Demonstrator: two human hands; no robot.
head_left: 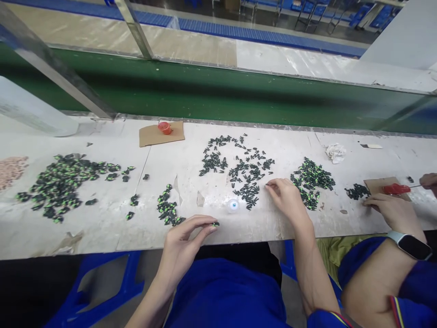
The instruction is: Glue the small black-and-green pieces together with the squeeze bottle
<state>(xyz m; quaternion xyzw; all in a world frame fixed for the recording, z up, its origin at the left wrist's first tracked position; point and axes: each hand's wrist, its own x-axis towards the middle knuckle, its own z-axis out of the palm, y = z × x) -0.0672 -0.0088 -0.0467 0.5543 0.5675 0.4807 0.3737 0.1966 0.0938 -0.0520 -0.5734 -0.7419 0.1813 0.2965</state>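
Observation:
Near the table's front edge, my left hand pinches a small black-and-green part between thumb and fingertips. My right hand has its thumb and forefinger together at the right side of a loose spread of small black pieces; a dark piece shows at the fingertips. Just behind my left hand lies a short heap of black-and-green parts. A small white ball with a blue eye-like spot sits between my hands.
A large black-and-green heap and pinkish pieces lie left. A red cup stands on cardboard. Another black-and-green pile and crumpled tissue are right, beside a co-worker's hand and a red container.

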